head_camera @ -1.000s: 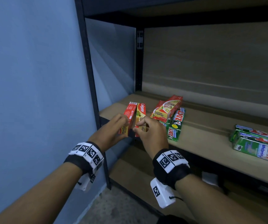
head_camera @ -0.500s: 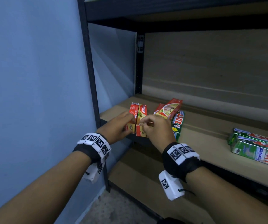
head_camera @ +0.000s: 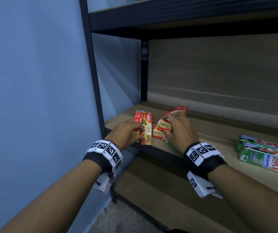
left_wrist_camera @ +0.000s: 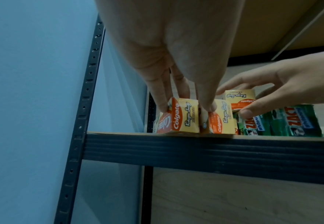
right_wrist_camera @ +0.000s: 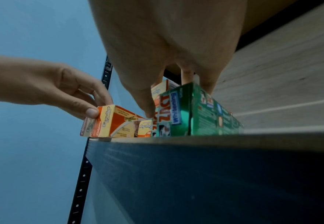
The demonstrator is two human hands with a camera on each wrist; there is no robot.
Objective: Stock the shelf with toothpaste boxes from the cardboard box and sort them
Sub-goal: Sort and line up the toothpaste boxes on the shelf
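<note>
Two red-and-yellow Colgate boxes (head_camera: 146, 130) stand side by side at the left front of the wooden shelf board (head_camera: 210, 132). My left hand (head_camera: 137, 132) grips them from the front; in the left wrist view its fingertips (left_wrist_camera: 162, 106) press on the box tops (left_wrist_camera: 178, 115). To the right, another Colgate box (head_camera: 161, 129) lies on green Zact boxes (right_wrist_camera: 176, 109). My right hand (head_camera: 168, 125) pinches this box between thumb (left_wrist_camera: 247, 112) and fingers.
More green Zact boxes (head_camera: 265, 155) lie at the right of the shelf board. A black upright post (head_camera: 93, 81) and the blue wall (head_camera: 34, 81) bound the left side. A lower shelf board (head_camera: 168, 190) sits underneath, a dark shelf above.
Both hands brought the two Colgate boxes down onto the shelf front. My right hand then let go of them and moved right onto the box on the green stack.
</note>
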